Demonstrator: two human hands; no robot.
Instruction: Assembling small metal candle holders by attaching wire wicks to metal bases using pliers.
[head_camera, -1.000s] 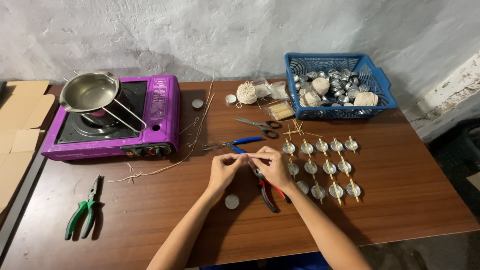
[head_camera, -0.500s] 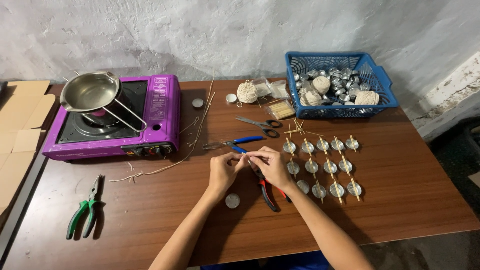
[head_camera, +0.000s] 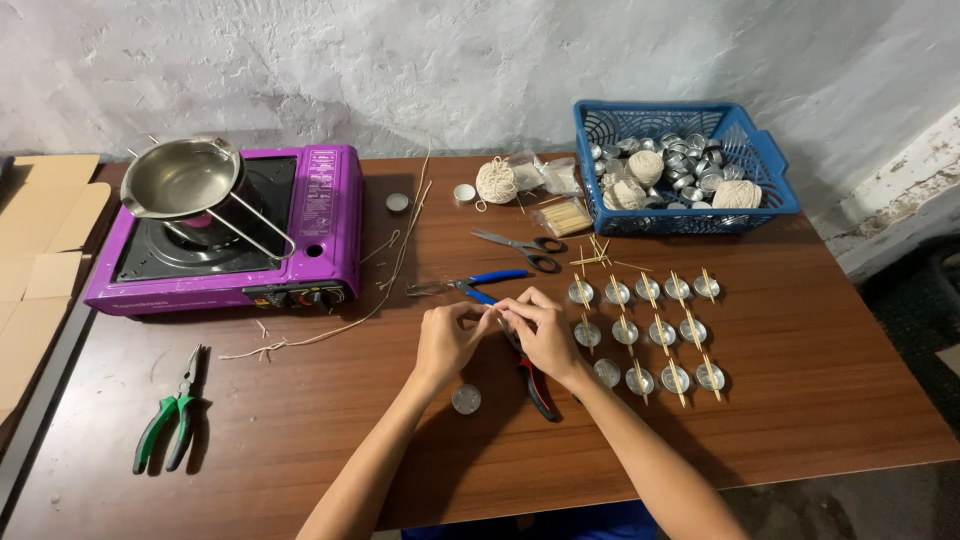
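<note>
My left hand (head_camera: 449, 336) and my right hand (head_camera: 541, 330) meet over the middle of the wooden table (head_camera: 300, 420), fingertips pinched together on a small thin piece, likely a wick; it is too small to make out. One small metal cup (head_camera: 466, 399) lies just below my left hand. Red-handled pliers (head_camera: 536, 380) lie under my right hand. To the right stand rows of small metal cups with wooden sticks laid across them (head_camera: 650, 332).
A purple gas stove (head_camera: 300, 240) with a steel pot (head_camera: 188, 177) sits at the back left. Blue-handled pliers (head_camera: 470, 285), scissors (head_camera: 520, 247), string balls (head_camera: 496, 181), a blue basket of cups (head_camera: 760, 180) and green pliers (head_camera: 172, 415) lie around. Cardboard (head_camera: 40, 250) lies at the left.
Both hands stay together at the same spot; only the fingers have shifted slightly.
</note>
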